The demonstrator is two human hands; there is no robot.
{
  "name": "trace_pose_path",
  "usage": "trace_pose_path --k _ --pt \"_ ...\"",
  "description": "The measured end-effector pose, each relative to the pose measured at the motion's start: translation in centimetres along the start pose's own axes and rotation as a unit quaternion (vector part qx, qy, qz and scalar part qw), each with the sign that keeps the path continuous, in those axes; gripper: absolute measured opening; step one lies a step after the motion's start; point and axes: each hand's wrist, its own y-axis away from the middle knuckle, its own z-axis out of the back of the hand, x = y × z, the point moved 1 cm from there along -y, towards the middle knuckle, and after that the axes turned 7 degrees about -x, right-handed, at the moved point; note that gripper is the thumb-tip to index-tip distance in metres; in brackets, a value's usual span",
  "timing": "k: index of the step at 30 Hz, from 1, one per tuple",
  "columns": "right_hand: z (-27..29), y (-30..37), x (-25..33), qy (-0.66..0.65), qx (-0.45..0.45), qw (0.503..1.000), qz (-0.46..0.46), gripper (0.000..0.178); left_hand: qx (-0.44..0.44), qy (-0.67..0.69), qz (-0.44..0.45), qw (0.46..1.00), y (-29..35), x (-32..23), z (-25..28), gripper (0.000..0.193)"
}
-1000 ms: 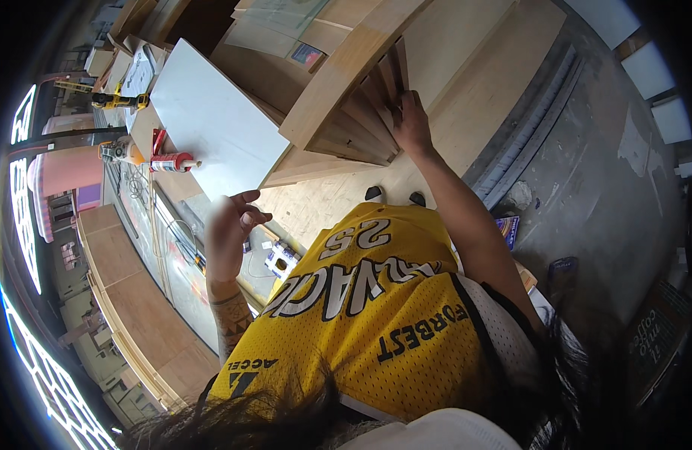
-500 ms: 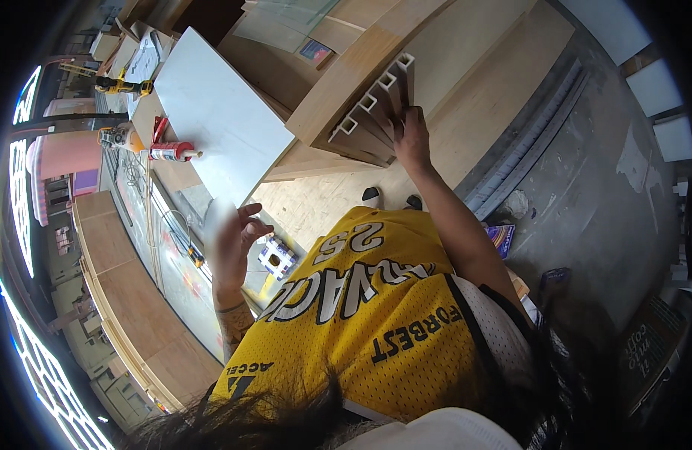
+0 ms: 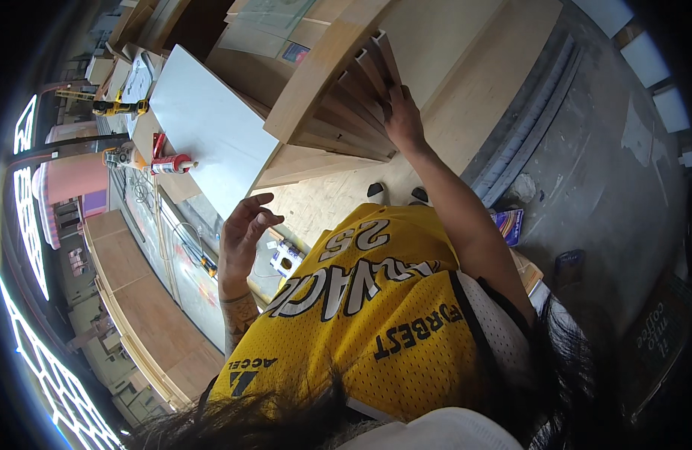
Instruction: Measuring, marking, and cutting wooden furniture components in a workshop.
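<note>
My right hand (image 3: 404, 121) is closed on the edge of a brown fluted panel (image 3: 370, 73), a strip with deep channels. That panel stands against the end of a thick wooden edge (image 3: 316, 82), and its lower part runs down into shadow. My left hand (image 3: 243, 234) is raised in front of my body at the left, fingers curled and thumb apart, with nothing visible in it. Beyond it lies a white board (image 3: 203, 112). A red sealant tube in a caulking gun (image 3: 171, 164) rests beside that board.
A yellow cordless drill (image 3: 121, 107) and a power tool (image 3: 122, 157) lie at the far left. A curved wooden counter (image 3: 147, 289) runs along the left. Long grey strips (image 3: 528, 120) lie on the floor at right, near a purple box (image 3: 509, 225). Glass sheets (image 3: 265, 24) lie at the back.
The fluted panel has tilted in my right hand: its pale channel ends showed before, and now its brown faces do. My left hand has shifted slightly right, its thumb and fingers more apart.
</note>
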Motion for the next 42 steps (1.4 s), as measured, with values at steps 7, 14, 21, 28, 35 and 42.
trace_pose_path --k 7,14,21,28,35,42 --pt "1.3 0.1 -1.8 -0.057 -0.01 0.996 0.068 0.029 -0.021 0.035 -0.027 0.999 0.3 0.9 1.0 0.055" --pt "2.8 -0.6 -5.4 -0.048 -0.073 0.996 -0.011 0.027 -0.034 0.045 0.016 0.998 1.9 1.7 0.5 0.056" --pt "3.3 0.0 -5.4 -0.143 -0.059 0.987 -0.04 0.022 -0.027 0.033 0.03 0.999 1.4 2.8 -0.3 0.056" --pt "2.5 -0.9 -4.4 -0.13 -0.049 0.99 -0.026 0.026 -0.007 0.028 0.034 0.999 0.2 3.0 -0.8 0.051" --pt "1.7 -3.0 -4.6 -0.081 -0.028 0.996 -0.005 0.025 0.002 0.022 0.028 0.999 -0.3 2.9 -1.9 0.05" --pt "0.9 -4.9 -1.6 -0.025 0.007 1.0 -0.008 0.027 -0.009 0.07 0.015 0.997 -0.8 2.8 -2.1 0.045"
